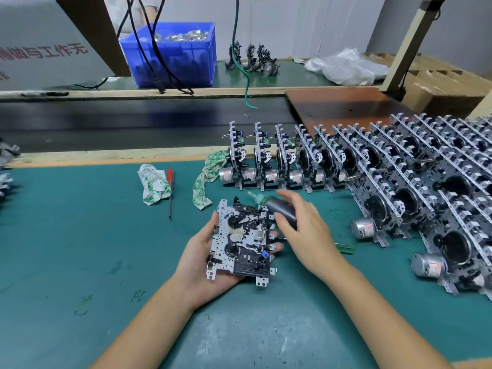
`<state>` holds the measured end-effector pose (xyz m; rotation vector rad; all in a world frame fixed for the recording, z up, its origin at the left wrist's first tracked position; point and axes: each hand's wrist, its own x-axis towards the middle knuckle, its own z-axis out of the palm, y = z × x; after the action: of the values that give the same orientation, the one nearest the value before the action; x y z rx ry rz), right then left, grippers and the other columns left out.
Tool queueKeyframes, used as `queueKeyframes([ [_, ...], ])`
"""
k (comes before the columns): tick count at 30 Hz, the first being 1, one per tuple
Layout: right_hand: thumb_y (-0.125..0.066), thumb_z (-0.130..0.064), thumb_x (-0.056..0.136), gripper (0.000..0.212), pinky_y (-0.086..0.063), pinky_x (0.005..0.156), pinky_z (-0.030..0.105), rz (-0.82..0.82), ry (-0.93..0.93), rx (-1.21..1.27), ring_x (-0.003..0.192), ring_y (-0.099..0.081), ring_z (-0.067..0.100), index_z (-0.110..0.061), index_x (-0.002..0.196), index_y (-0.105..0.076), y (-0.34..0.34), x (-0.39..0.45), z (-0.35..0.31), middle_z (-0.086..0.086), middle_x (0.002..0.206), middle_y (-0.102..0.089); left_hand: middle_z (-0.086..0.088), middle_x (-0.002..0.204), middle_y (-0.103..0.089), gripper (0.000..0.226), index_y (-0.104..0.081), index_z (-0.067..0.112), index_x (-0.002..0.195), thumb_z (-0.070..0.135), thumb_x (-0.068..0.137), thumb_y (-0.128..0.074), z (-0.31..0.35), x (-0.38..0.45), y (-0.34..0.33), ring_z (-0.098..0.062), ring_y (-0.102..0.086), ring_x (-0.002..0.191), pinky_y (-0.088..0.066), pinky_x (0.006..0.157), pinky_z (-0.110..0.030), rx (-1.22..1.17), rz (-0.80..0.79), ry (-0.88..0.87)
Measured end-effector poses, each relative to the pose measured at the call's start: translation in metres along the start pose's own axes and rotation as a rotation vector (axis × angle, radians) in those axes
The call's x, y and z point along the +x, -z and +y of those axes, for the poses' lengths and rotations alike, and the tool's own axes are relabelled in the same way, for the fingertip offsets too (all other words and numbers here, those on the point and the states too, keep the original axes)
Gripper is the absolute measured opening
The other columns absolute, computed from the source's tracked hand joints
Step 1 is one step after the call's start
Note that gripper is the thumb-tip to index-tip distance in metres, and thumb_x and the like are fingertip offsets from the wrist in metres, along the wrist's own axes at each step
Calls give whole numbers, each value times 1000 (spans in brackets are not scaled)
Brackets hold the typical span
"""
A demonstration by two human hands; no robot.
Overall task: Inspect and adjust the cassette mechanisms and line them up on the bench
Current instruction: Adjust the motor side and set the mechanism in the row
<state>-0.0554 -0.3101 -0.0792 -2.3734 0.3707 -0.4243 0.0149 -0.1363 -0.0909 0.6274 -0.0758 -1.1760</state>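
Note:
My left hand [198, 258] holds a cassette mechanism [241, 242] from below, face up, above the green mat [80, 235]; its fingers curl round the right edge. My right hand [306, 230] grips a small dark bottle [281, 209] with a pale green nozzle pointing up-left, just beyond the mechanism's top right corner. A long row of finished mechanisms [306, 158] stands on edge behind, running from the middle to the right. More mechanisms [439, 209] crowd the right side in further rows.
A red-handled screwdriver [170, 190] lies left of centre beside two crumpled cloths [153, 186]. A dark conveyor [119, 121] runs behind the mat. Beyond it stand a blue bin [183, 62] of metal parts, three more mechanisms [253, 59] and plastic bags [346, 66]. Cables hang down.

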Motion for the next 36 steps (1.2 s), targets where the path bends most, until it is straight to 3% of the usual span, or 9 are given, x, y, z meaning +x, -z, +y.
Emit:
queueKeyframes([
  [3, -40, -37, 98, 35, -30, 83, 28, -27, -11, -5, 104, -39, 5, -28, 131, -45, 3, 2, 2, -14, 114, -51, -22, 130, -56, 64, -63, 3, 122, 51, 96, -30, 1, -1, 1, -40, -51, 123, -31, 111, -50, 26, 10, 2],
  [9, -59, -30, 89, 40, -28, 74, 25, -6, -42, -188, 98, -39, 9, -22, 126, -49, 3, 2, 7, -11, 106, -48, -25, 129, -56, 61, -68, 2, 115, 51, 89, -40, 1, 0, 0, -47, -52, 119, -39, 103, -55, -32, 29, -38],
  [12, -57, -33, 92, 30, -29, 69, 23, 9, -63, -140, 90, -44, 12, -19, 118, -52, 4, 1, 7, -7, 100, -51, -26, 129, -56, 62, -67, 3, 116, 52, 91, -38, 1, -1, -1, -47, -52, 119, -41, 101, -56, -22, 49, -34],
  [15, -57, -31, 89, 11, -42, 63, 21, 101, -155, 294, 75, -57, 22, -27, 99, -55, 20, 0, 7, 2, 90, -64, -29, 131, -53, 63, -64, 1, 119, 52, 92, -38, 1, -2, -2, -48, -51, 120, -42, 100, -56, -39, 33, -16],
  [17, -64, -22, 84, 19, -50, 69, 27, 143, -203, 607, 75, -60, 18, -33, 98, -56, 32, -1, 5, 1, 96, -64, -29, 131, -53, 63, -64, 0, 119, 51, 91, -39, 1, -3, -3, -48, -51, 120, -44, 98, -56, -49, 27, -17],
  [20, -62, -17, 78, 34, -47, 59, 18, 115, -244, 1248, 62, -51, 6, -18, 112, -57, 41, 1, 5, -3, 83, -60, -29, 131, -52, 61, -64, 0, 119, 49, 90, -41, 2, -3, -4, -48, -50, 121, -46, 96, -54, -54, 20, -12],
  [23, -59, -26, 79, 28, -39, 47, 16, 113, -357, 1615, 48, -39, 6, -8, 100, -54, 39, 5, 0, -3, 62, -43, -28, 132, -52, 60, -64, 1, 120, 49, 90, -42, 1, -3, -4, -48, -49, 122, -43, 100, -55, -58, 12, -5],
  [27, -63, -46, 72, 42, -34, 37, 13, 75, -469, 1551, 37, -37, 3, -8, 84, -52, 26, 1, -4, 2, 66, -52, -26, 132, -53, 60, -63, 4, 122, 51, 93, -39, 1, -2, -2, -48, -48, 123, -37, 106, -55, -38, -6, 21],
  [36, -59, -39, 76, 28, -26, 38, 14, 259, -359, 1285, 37, -31, 4, -14, 74, -45, 17, -6, -16, -1, 60, -50, -29, 134, -50, 60, -60, 2, 125, 40, 79, -69, 2, -6, -9, -54, -47, 120, -40, 102, -58, -32, -95, 32],
])
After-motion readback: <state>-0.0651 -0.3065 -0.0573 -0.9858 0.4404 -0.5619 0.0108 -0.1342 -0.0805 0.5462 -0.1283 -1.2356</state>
